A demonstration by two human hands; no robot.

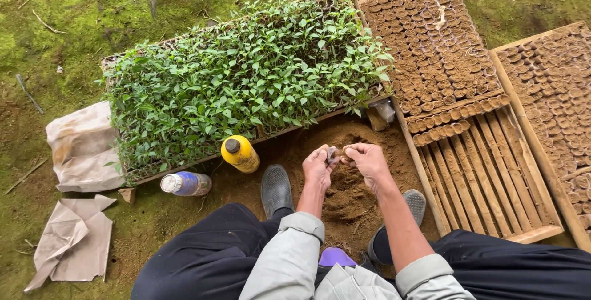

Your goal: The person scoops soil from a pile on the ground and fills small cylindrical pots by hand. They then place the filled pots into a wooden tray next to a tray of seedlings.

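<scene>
Pinching a small soil-filled pot (333, 154) between left hand (318, 168) and right hand (368, 160) over the soil heap (348, 198) — a loose grip could likely spill it.

I see both hands meeting over the soil heap (348, 183), the left hand (317, 166) and right hand (367, 158) pinching a small grey pot (331, 153) between them. Beyond the heap stands the seedling tray (246, 72). Left of the heap lie a yellow bottle (240, 153) and a blue bottle (186, 184); right of it sits a wooden crate (486, 171).
</scene>
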